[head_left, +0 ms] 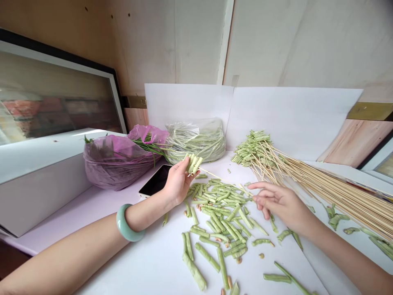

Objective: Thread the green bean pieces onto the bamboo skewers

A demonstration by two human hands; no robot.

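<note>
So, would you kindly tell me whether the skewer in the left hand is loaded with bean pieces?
Loaded: cut green bean pieces sit bunched on the skewer in the left hand.

From where I sit, I can't read any words, labels, brands or numbers in this view. The only possible print is a colored strip of paper (pixel 367 184) just behind the wooden skewers (pixel 337 196), and it's too small and blurred for me to make out.
</note>
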